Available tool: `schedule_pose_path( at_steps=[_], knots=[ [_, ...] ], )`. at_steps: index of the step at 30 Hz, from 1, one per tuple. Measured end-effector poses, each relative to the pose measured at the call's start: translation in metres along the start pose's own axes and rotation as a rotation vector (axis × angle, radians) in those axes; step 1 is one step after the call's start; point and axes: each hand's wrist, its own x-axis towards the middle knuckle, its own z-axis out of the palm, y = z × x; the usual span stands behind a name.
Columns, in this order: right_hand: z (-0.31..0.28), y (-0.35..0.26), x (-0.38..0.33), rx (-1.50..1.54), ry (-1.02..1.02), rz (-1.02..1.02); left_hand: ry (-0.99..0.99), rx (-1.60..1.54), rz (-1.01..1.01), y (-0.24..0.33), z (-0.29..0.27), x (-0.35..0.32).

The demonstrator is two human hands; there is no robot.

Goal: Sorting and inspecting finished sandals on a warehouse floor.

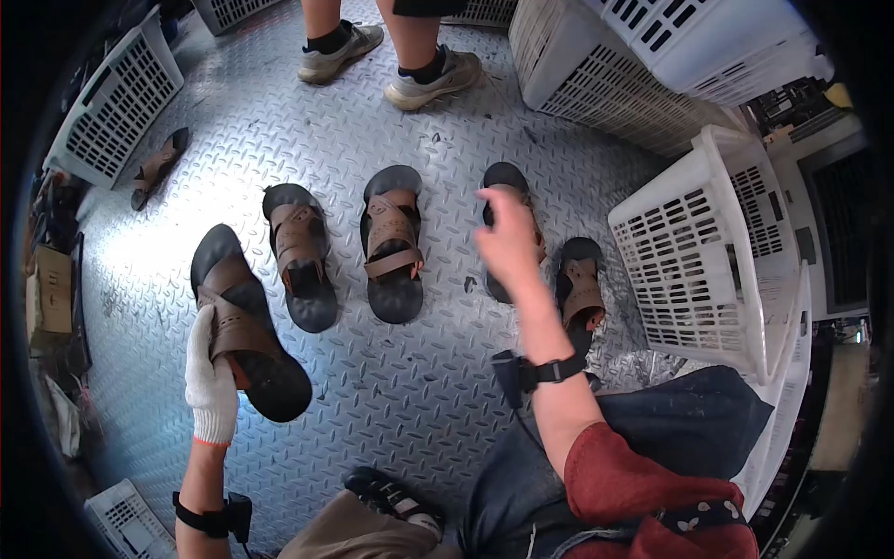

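My left hand (212, 377), in a white knitted glove with an orange cuff edge, grips a brown-strapped sandal (244, 321) by its side and holds it at the left. Bare and with its fingers apart, my right hand (507, 233) hovers over another sandal (504, 175), hiding much of its straps; nothing shows in the fingers. Between my hands lie two more brown sandals with black soles, one sandal (300, 256) nearer the left hand and one sandal (391, 244) in the middle. Beside my right forearm is a further sandal (581, 284), partly covered by the arm.
The floor (391, 391) is diamond-patterned metal plate. A lone sandal (160, 168) lies near a white crate (121, 102) at far left. White plastic crates (694, 270) line the right side, some stacked behind. Another person's shoes (433, 79) stand at the far side.
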Motion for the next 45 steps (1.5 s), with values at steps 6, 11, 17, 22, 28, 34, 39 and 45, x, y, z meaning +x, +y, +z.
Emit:
schedule_pose_path(
  at_steps=[6,11,17,22,28,34,39,45],
  knots=[
    [-0.003,0.15,-0.015,-0.248,-0.19,0.191,-0.091,0.219,0.018,-0.101,0.047,-0.002],
    [-0.006,0.125,-0.028,-0.164,-0.141,0.251,-0.178,0.256,-0.084,-0.148,0.046,-0.023],
    [-0.099,0.196,-0.087,-0.568,-0.044,0.577,-0.089,0.061,-0.094,-0.148,0.046,-0.035],
    [-0.096,0.179,-0.099,0.163,-0.106,0.754,0.083,-0.086,0.071,-0.112,0.042,-0.04],
    [-0.096,0.148,-0.064,-0.746,0.001,0.337,0.07,-0.01,-0.018,-0.047,0.047,-0.033],
    [0.004,0.163,-0.009,-0.102,-0.139,0.231,0.051,-0.007,-0.085,-0.1,0.043,-0.044],
    [-0.002,0.106,-0.012,-0.057,0.079,0.341,-0.163,0.349,-0.103,-0.081,0.026,-0.056],
    [-0.021,-0.052,-0.038,0.176,0.142,-0.201,-0.306,-0.532,-0.263,0.053,0.036,-0.011]
  ],
)
